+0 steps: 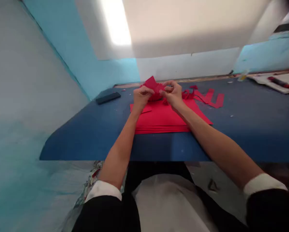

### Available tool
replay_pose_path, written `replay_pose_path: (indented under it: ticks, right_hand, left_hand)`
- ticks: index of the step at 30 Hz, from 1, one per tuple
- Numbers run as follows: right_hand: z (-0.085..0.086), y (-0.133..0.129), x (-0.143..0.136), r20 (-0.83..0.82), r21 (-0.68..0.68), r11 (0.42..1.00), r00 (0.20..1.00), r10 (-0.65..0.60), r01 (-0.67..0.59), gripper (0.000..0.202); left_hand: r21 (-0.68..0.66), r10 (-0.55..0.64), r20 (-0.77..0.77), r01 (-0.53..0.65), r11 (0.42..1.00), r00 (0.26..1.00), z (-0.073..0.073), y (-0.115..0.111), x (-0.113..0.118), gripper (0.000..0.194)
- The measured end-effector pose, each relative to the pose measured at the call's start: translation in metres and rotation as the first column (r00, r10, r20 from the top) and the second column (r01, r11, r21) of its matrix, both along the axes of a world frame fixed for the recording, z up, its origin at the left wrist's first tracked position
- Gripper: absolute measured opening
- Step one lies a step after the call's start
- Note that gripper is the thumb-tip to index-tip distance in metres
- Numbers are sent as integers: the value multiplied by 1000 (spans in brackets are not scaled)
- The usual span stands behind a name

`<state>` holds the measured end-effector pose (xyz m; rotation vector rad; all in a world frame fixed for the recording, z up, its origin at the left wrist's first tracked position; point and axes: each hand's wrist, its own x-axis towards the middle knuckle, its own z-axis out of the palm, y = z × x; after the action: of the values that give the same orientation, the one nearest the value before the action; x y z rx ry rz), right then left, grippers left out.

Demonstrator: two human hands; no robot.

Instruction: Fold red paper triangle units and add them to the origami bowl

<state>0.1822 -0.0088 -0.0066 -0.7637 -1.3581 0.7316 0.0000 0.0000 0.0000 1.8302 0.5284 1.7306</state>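
Both hands meet over a stack of red sheets (166, 117) on the blue table. My left hand (142, 96) pinches the left side of a small red piece (152, 83) with a zigzag-cut edge; it looks like paper or felt. On its right side, my right hand (172, 93) grips the same piece between thumb and fingers. Just under my left hand, a smaller red piece (146, 110) lies on the stack's left edge. Red strips (210, 98) and curled scraps are to the right of my right hand.
A dark phone-like slab (108, 98) rests at the table's left back. At the far right, a dark red-and-black tool (279, 82) lies on papers (276, 79). Walls border the blue table (250, 129) at the left and back.
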Motion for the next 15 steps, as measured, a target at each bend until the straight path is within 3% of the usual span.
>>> replay_pose_path:
  ticks: [7, 15]
  right_hand:
    - [-1, 1, 0, 21, 19, 999, 999, 30, -31, 52]
    - [-2, -8, -9, 69, 0, 988, 986, 154, -154, 46]
  left_hand:
    - [-147, 78, 7, -76, 986, 997, 0, -5, 3, 27]
    - [-315, 45, 224, 29, 949, 974, 12, -18, 4, 48]
